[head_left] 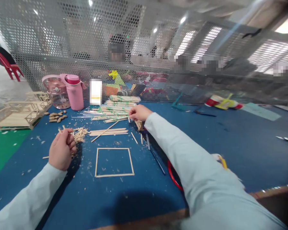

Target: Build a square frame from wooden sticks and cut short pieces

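Note:
My left hand [61, 150] is closed in a pinch at the left, with the ends of short wooden sticks [63, 127] poking out above its fingers. Beside it lies a heap of small cut stick pieces [80, 134]. My right hand [140, 113] reaches farther out, fingertips pinched together; a short pale stick end [129, 120] shows just under them. A small wooden piece [139, 125] lies below that palm, partly hidden. Between my arms, a rectangle of thin sticks [114, 175] lies flat on the blue table [105, 201]. Several long sticks [109, 131] lie in a row behind it.
Wrapped chopsticks [117, 110] are piled at the back. A pink bottle [75, 94], a clear jug [59, 95], peanuts [57, 117] and a stick-built model [21, 110] stand left. A blue pen [157, 162] and red-handled tool [173, 177] lie by my right arm. Perforated metal mesh [86, 38] closes the back.

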### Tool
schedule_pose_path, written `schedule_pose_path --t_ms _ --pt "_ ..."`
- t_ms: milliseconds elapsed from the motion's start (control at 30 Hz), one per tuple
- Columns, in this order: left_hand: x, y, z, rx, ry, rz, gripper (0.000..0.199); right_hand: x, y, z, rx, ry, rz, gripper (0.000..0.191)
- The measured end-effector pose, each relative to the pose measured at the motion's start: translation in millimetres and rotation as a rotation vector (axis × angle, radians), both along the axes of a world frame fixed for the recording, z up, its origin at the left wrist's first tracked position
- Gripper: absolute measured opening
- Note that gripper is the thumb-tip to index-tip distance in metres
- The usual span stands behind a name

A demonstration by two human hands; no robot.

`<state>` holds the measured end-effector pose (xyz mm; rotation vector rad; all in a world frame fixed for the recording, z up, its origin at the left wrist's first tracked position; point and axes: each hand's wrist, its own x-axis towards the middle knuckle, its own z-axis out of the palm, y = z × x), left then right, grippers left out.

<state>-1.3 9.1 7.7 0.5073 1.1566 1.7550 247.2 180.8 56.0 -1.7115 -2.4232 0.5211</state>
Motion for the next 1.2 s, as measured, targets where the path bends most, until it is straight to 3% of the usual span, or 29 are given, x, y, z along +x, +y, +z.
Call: schedule_pose_path --t_ms 133,233,333,433,700,967,1200 --pt "-4.8 2.3 1.9 0.083 -0.082 0.108 0.006 -72.9 2.8 -6.4 -0.053 0.077 0.189 0.01" --pt "-7.9 4.9 2.0 0.101 -0.087 0.19 0.006 -123.7 0.5 -6.3 -0.018 0.134 0.297 0.027" --pt "-10.5 7.6 0.3 0.132 -0.072 0.252 0.007 -157.9 -2.5 -11.7 0.015 0.099 0.376 0.032" --pt "-13.7 9.9 -1.4 0.165 -0.037 0.321 0.007 -176.8 -8.0 -23.6 0.019 0.006 0.475 0.02" --pt "-19.1 14.2 -1.9 0.149 -0.033 0.393 0.008 -208.7 -27.1 -51.7 0.073 -0.141 0.605 0.011" --pt "-16.0 16.8 0.3 0.058 -0.106 0.339 0.016 -194.7 -9.0 -38.3 0.141 -0.143 0.629 0.036" --pt "-11.4 14.4 0.3 -0.032 -0.171 0.185 0.015 -190.4 -19.1 -43.0 0.097 -0.203 0.831 0.022"
